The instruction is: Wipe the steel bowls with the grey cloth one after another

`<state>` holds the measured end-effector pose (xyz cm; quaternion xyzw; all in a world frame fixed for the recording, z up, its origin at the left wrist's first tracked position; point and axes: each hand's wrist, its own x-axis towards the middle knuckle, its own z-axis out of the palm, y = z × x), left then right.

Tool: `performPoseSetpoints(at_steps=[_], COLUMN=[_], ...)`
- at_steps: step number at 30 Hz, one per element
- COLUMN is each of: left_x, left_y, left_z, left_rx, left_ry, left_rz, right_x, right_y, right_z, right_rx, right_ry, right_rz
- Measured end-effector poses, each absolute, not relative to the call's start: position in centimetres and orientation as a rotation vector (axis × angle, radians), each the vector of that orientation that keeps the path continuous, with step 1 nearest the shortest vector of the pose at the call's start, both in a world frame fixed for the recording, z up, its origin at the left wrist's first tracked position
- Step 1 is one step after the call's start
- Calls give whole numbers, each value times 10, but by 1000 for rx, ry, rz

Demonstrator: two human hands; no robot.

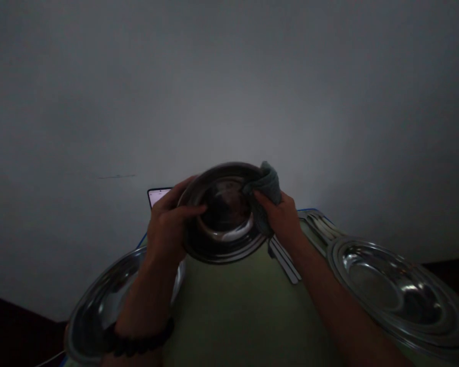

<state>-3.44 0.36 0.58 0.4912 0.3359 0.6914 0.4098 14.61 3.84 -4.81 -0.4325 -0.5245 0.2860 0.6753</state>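
A shiny metal bowl with a wide rim is held up tilted in front of me, its hollow side facing me. My left hand grips the bowl's left rim, thumb over the inside edge and fingers behind. On the opposite side, my right hand is closed on a grey-green cloth, which is folded over the right rim. The fingers behind the cloth are hidden.
A large metal basin stands at the left, partly behind my left forearm. Metal bowls are nested at the right. Cutlery lies behind them, with flat-handled utensils near my right wrist. A phone or tablet leans against the wall.
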Motion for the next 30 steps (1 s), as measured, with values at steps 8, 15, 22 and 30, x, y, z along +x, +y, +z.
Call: performPoseSetpoints(at_steps=[8, 15, 22, 30], left_x=[-16, -50, -46, -2], left_y=[10, 0, 2, -1], left_z=[-6, 15, 5, -3], left_rx=[1078, 1312, 1357, 1099], left_ry=[744, 801, 913, 822], left_rz=[2033, 1389, 1411, 1996], right_x=[111, 149, 155, 105], right_y=[44, 42, 29, 36], right_z=[-68, -47, -33, -64], right_rx=[-752, -1001, -1121, -774], right_ry=[-633, -1272, -1424, -661], right_rz=[1117, 705, 318, 1090])
